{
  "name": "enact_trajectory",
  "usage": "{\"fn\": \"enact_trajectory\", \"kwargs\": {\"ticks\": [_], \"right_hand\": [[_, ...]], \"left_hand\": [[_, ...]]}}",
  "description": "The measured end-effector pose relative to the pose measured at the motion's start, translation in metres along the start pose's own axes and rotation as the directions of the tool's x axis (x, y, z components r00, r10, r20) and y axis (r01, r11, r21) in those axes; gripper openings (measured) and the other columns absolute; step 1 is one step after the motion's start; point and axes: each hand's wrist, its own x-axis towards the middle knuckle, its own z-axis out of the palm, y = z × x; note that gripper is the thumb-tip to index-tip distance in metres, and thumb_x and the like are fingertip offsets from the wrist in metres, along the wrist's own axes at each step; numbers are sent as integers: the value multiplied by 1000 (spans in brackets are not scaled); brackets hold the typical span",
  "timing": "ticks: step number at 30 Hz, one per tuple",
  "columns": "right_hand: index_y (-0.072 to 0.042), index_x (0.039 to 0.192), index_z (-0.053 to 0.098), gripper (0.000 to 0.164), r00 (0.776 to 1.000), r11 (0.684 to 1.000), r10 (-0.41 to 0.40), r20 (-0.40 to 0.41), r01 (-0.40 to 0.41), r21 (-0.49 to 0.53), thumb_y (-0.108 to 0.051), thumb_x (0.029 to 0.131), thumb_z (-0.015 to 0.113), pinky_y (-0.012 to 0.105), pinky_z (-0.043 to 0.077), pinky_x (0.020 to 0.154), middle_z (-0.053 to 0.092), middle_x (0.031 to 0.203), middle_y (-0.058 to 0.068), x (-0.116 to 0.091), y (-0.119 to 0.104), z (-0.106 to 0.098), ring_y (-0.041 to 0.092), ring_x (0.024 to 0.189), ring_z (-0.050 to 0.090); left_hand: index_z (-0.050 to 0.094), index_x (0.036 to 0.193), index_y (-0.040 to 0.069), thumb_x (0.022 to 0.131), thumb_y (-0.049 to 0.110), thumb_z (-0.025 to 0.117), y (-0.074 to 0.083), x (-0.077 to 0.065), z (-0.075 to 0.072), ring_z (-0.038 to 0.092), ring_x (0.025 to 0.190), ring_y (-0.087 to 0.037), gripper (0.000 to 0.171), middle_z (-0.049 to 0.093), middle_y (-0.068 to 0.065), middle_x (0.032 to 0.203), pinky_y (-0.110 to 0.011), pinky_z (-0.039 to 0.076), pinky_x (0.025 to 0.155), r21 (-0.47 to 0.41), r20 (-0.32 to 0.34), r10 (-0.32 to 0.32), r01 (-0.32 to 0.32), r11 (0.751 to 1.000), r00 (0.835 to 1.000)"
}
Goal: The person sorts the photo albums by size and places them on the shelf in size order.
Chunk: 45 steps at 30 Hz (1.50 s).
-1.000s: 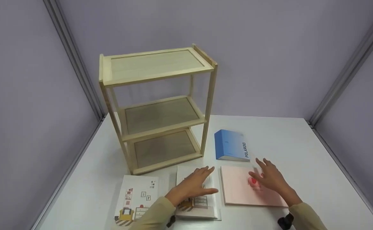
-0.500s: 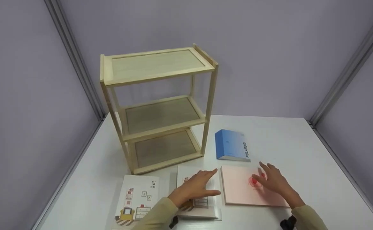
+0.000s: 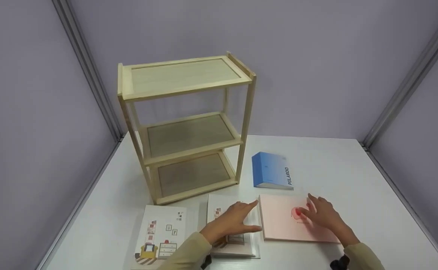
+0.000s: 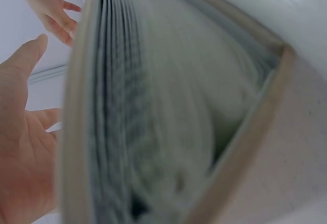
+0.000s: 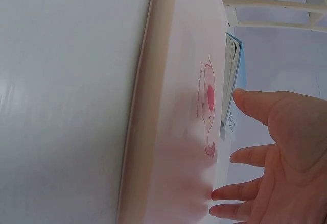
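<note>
My left hand (image 3: pixel 231 224) hovers over the middle white photo album (image 3: pixel 237 250), thumb and fingers spread apart and holding nothing. In the left wrist view, that album's leaves fan out between thick covers (image 4: pixel 76 147), and my palm (image 4: pixel 23 157) is beside them. Over the right part of a pink album (image 3: pixel 277 221) is my right hand (image 3: pixel 324 215), fingers loosely extended. From the right wrist view, the pink cover (image 5: pixel 179 106) bears a line-drawn elephant with a red ear, and my fingers (image 5: pixel 250 155) are beside its far side, gripping nothing.
A three-tier wooden shelf (image 3: pixel 189 153) stands at the back left of the white table (image 3: pixel 327 165). Another white album with room drawings (image 3: pixel 162 232) lies at front left. A blue "POLAROID" album (image 3: pixel 273 170) lies right of the shelf. Grey-lilac walls (image 3: pixel 301 75) enclose the table.
My left hand has drifted slightly to the right. My right hand has come down a little and to the right, lower over the pink album. The albums and shelf stay in place.
</note>
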Motion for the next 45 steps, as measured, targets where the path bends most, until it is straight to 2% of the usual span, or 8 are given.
{"fn": "enact_trajectory", "kwargs": {"ticks": [6, 12, 22, 31, 37, 45], "right_hand": [[10, 136, 34, 75, 998, 998, 62, 25, -62, -7, -45, 89, 55, 69, 38, 84, 36, 126, 45, -1, 3, -1, 60, 114, 37], [9, 139, 30, 79, 990, 992, 126, 57, -125, -16, -48, 89, 53, 69, 39, 83, 32, 127, 46, -1, 7, -2, 62, 113, 36], [10, 138, 28, 77, 984, 986, 164, 72, -163, -17, -46, 91, 51, 68, 38, 85, 30, 127, 47, -3, 13, -4, 63, 112, 36], [13, 136, 29, 75, 984, 986, 168, 53, -168, -14, -42, 91, 53, 64, 39, 87, 38, 120, 45, -1, 17, -4, 60, 106, 42], [14, 134, 31, 72, 988, 988, 154, 10, -154, -26, -37, 90, 56, 62, 44, 82, 43, 113, 45, -3, 23, -1, 57, 98, 49], [17, 132, 31, 69, 989, 989, 146, 2, -146, -24, -34, 91, 55, 59, 44, 84, 45, 111, 44, -2, 30, 0, 52, 96, 50]], "left_hand": [[22, 148, 15, 85, 63, 48, 2, 4, 4, 37, 131, -25, 83, 43, -6, 141, -39, 20, 114, 33, 5, 27, -27, 999, 1000], [20, 149, 18, 84, 65, 49, 5, 6, 6, 35, 132, -25, 86, 40, -9, 143, -39, 28, 111, -6, 15, 9, -9, 1000, 1000], [22, 149, 18, 83, 65, 49, 9, 9, 12, 43, 125, -25, 85, 49, -10, 135, -38, 34, 106, 50, 5, -14, 14, 999, 1000], [22, 148, 19, 84, 65, 48, 15, 9, 14, 44, 122, -25, 83, 54, -10, 130, -37, 35, 104, 56, 17, -25, 24, 998, 1000], [21, 149, 23, 83, 66, 49, 17, 10, 20, 41, 126, -23, 83, 50, -5, 135, -39, 32, 107, 43, 39, -58, 56, 997, 998], [23, 148, 20, 84, 66, 47, 17, 14, 27, 42, 127, -22, 83, 47, -3, 139, -45, 16, 114, 94, 32, -36, 32, 995, 999]]}}
